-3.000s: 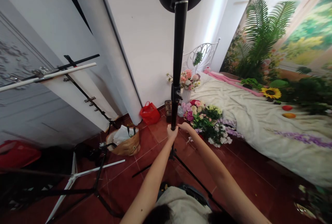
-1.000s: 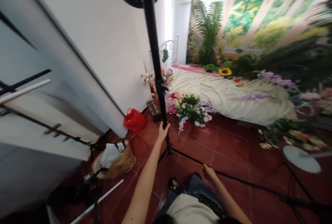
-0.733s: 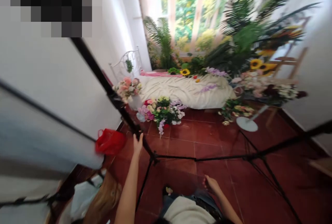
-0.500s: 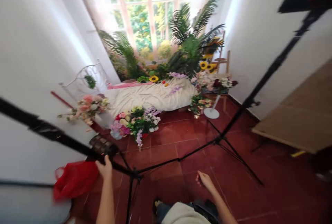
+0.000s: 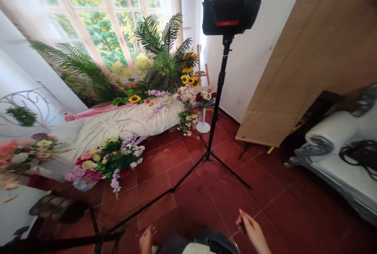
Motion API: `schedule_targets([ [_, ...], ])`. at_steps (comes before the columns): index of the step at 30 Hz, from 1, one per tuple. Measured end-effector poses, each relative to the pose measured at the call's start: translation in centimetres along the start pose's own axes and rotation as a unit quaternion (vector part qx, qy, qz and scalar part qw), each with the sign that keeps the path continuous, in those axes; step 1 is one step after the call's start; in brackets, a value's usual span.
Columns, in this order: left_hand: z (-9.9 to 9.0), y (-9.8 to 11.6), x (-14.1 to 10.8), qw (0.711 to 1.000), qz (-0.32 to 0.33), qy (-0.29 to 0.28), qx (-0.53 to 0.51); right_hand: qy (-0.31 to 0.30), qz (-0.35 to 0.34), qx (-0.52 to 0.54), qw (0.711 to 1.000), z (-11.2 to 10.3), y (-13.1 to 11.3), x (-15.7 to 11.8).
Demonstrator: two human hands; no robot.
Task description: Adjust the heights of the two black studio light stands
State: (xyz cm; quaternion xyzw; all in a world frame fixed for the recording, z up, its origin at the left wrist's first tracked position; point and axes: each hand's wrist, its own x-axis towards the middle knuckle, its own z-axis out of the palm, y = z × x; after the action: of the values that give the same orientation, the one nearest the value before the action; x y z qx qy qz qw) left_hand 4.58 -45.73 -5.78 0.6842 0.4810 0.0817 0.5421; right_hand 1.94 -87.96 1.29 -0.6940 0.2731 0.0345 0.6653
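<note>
My left hand (image 5: 147, 238) is low in the view, in front of my body. Its fingers are loosely bent and apart, with nothing in them. To the right, my right hand (image 5: 250, 224) hangs over the red tiled floor, its fingers half curled with a gap showing and nothing visible in it. Nearest the left hand is a black light stand (image 5: 67, 240), whose pole crosses the lower left without being touched. A second light stand (image 5: 216, 108) stands upright ahead, bearing a black studio light (image 5: 231, 12).
A bed draped in cream cloth (image 5: 118, 122) lies under a window backdrop (image 5: 97, 26), with a flower arrangement (image 5: 108, 158) before it and palm leaves (image 5: 161, 50) behind. At right are a tan panel (image 5: 282, 61) and a white silver-trimmed sofa (image 5: 338, 159). Red floor tiles (image 5: 188, 183) lie between.
The view has swung right, bringing the studio light and sofa into view. My left hand has come off the left light stand and now hangs near my body. The red bag has left the view.
</note>
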Motion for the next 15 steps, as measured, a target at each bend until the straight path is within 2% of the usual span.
schedule_targets([
  [3,8.1,0.5,-3.1,0.989,-0.037,-0.145,-0.018,0.029,-0.009,0.002,1.000,-3.3,-1.5,0.6],
  [6,14.0,3.4,-4.7,0.965,-0.007,-0.263,-0.014,0.010,-0.033,-0.024,0.999,-3.5,-4.4,3.0],
  [10,19.9,9.0,-5.6,0.935,0.041,-0.353,-0.016,-0.044,-0.065,-0.023,0.997,-0.9,-9.3,7.7],
  [15,27.1,17.0,-4.4,0.893,0.119,-0.433,-0.023,-0.116,-0.051,0.090,0.988,3.5,-15.9,14.0],
])
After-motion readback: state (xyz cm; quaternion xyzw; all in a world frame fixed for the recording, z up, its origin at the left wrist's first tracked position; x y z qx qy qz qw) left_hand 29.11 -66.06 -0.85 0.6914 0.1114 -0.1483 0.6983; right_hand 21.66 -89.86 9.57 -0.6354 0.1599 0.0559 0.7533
